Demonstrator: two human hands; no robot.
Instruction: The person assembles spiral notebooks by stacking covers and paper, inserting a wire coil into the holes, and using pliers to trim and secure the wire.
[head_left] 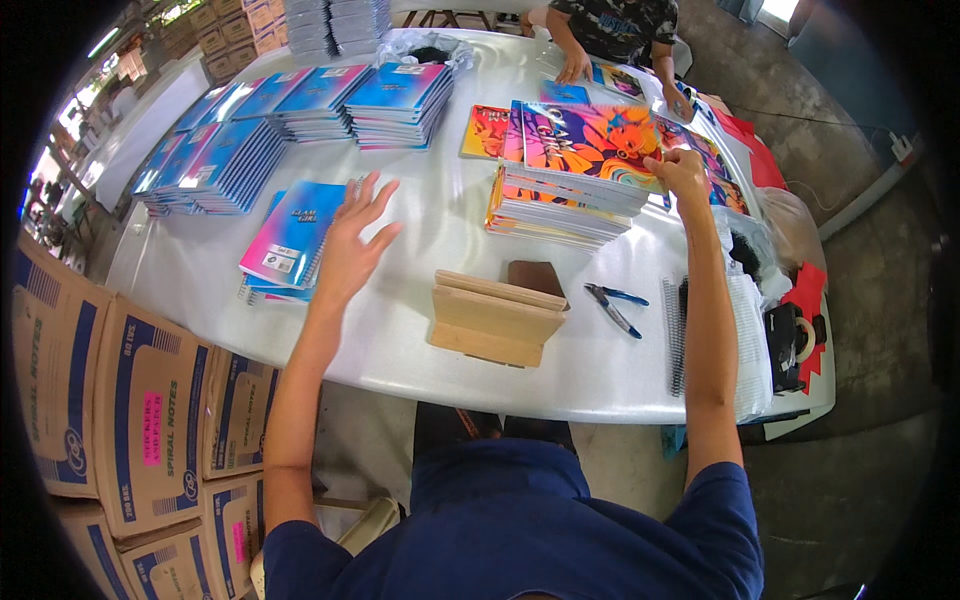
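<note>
My left hand point(355, 238) hovers with its fingers spread at the right edge of a low pile of blue-and-pink spiral notebooks point(295, 232); nothing is in it. Farther right, my right hand point(686, 176) pinches the right edge of a colourful notebook cover point(590, 140). That cover is orange, purple and pink with a drawn figure, and lies over a thick stack of similar pieces point(560, 205). Whether one sheet or more is between the fingertips I cannot tell. A cardboard stand point(495, 320) and blue-handled pliers point(618, 305) lie on the near table between my arms.
Piles of finished-looking spiral notebooks point(395, 100) fill the table's far left. Across the table a person's hand point(575, 66) rests near more covers. Wire coils point(675, 335) and a black tape dispenser point(787, 345) sit at the right. Cartons point(150, 410) are stacked at the left.
</note>
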